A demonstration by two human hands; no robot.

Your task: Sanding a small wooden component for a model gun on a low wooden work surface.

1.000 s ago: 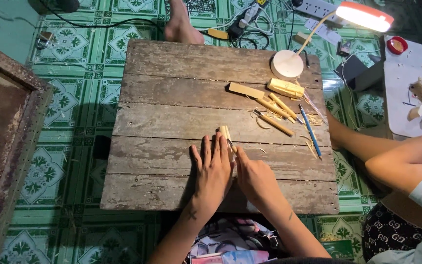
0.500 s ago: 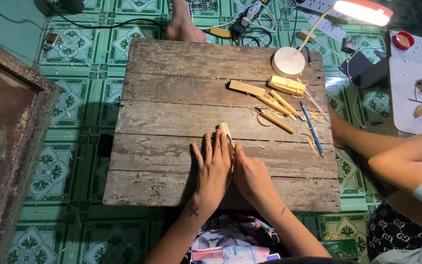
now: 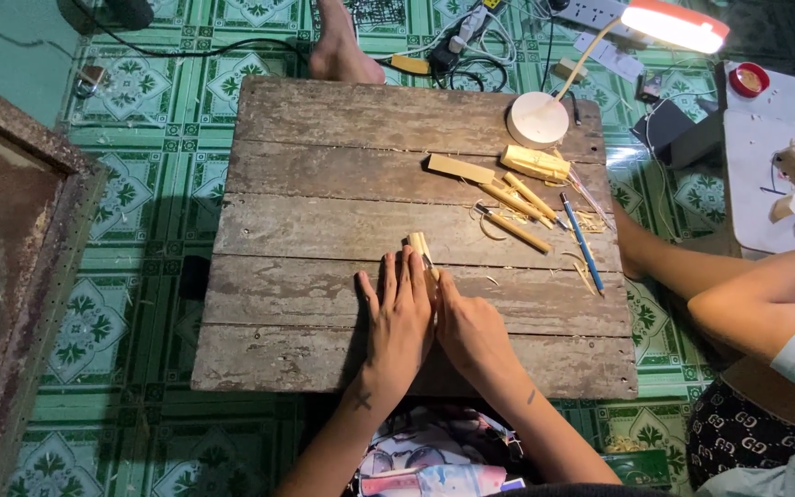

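Both hands [image 3: 434, 322] press a wood strip [image 3: 420, 248] onto the plank table [image 3: 324, 184].

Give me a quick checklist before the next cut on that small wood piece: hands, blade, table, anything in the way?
1. Wood piece pinned down: ok; left hand lies flat over it, only its far end shows.
2. Tool grip: cannot tell; right hand is closed beside the left, a thin blade tip shows at the fingers, the handle is hidden.
3. Left fingers away from the blade: not ok; the tip sits right against them.
4. Plank table ahead of the piece: ok; bare boards with a few shavings.
5. Spare sticks and blue pen: ok; lying apart, to the right.
6. Neighbour's arm: ok; off the table's right edge.
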